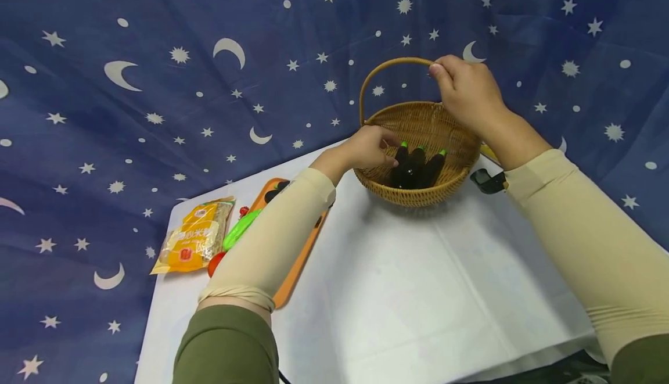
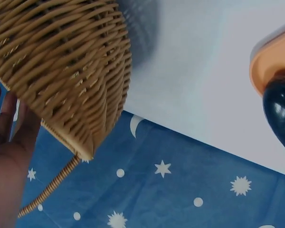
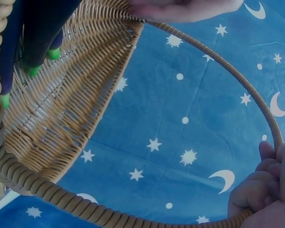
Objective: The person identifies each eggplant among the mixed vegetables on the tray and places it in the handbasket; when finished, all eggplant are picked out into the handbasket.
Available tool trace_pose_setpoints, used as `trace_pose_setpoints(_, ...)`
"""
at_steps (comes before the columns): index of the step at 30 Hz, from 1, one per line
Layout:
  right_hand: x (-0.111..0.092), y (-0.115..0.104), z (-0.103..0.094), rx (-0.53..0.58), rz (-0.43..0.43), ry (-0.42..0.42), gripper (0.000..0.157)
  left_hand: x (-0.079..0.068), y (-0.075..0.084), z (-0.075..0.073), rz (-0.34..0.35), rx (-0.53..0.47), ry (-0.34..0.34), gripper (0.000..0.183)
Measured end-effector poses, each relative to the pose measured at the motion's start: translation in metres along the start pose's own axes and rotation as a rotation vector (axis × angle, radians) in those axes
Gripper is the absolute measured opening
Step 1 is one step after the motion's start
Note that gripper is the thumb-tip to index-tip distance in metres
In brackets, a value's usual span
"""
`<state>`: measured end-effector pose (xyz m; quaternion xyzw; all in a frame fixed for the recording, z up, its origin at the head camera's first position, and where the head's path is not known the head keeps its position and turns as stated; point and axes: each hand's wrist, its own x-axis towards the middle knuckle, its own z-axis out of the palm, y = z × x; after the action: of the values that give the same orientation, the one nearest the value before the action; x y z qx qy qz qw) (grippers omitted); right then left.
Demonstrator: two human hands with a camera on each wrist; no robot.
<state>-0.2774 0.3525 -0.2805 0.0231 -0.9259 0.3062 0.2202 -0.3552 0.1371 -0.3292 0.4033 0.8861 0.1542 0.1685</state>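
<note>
A brown wicker basket [image 1: 413, 198] is tilted above the back of the white table, with three dark eggplants [image 1: 410, 169] with green tips inside. My right hand [image 1: 467, 90] grips the right side of its arched handle [image 1: 405, 60]; in the right wrist view the fingers of that right hand [image 3: 261, 190] curl round the handle. My left hand [image 1: 368, 147] reaches over the basket's left rim, fingers loosely bent beside the leftmost eggplant. From the left wrist view, the left hand [image 2: 9, 166] extends its fingers over the rim, their tips partly hidden by the wicker [image 2: 61, 71].
Partly behind my left forearm, an orange tray [image 1: 284, 297] holds dark eggplants [image 2: 282, 109]. Left of it lie a yellow grain bag [image 1: 195, 236], a green vegetable [image 1: 241, 229] and a red tomato [image 1: 215, 264]. Something yellow [image 1: 488, 153] shows behind my right wrist. A starry blue cloth [image 1: 292, 24] hangs behind.
</note>
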Motion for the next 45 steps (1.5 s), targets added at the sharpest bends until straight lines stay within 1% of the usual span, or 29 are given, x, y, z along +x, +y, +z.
trace_pose_setpoints(4,0.0,-0.004,0.0,0.002,-0.003,-0.006,0.053,-0.011,-0.005,-0.008,0.0,-0.027,0.039,0.05)
trace_pose_setpoints(11,-0.001,-0.008,0.0,0.005,-0.004,-0.004,0.052,-0.033,-0.018,-0.023,0.034,-0.05,0.118,0.047)
trace_pose_setpoints(14,0.0,-0.009,0.001,0.002,-0.005,-0.008,0.052,-0.041,-0.023,-0.03,0.028,-0.057,0.138,0.047)
trace_pose_setpoints(19,0.0,-0.012,0.003,-0.001,-0.02,-0.008,0.053,-0.058,-0.03,-0.042,-0.011,-0.05,0.179,0.046)
trace_pose_setpoints(22,0.0,-0.013,0.003,0.001,-0.016,-0.012,0.053,-0.07,-0.035,-0.049,-0.041,-0.047,0.203,0.046)
trace_pose_setpoints(29,0.001,-0.015,0.003,-0.009,-0.006,-0.035,0.054,-0.101,-0.052,-0.062,-0.091,-0.086,0.264,0.045)
trace_pose_setpoints(33,0.001,-0.014,0.003,-0.012,0.011,-0.041,0.055,-0.117,-0.065,-0.065,-0.121,-0.101,0.273,0.046)
trace_pose_setpoints(38,0.001,-0.015,0.002,-0.019,0.008,-0.037,0.055,-0.138,-0.081,-0.065,-0.165,-0.117,0.282,0.047)
trace_pose_setpoints(45,0.001,-0.018,0.001,-0.019,0.009,-0.042,0.055,-0.169,-0.108,-0.056,-0.234,-0.163,0.284,0.048)
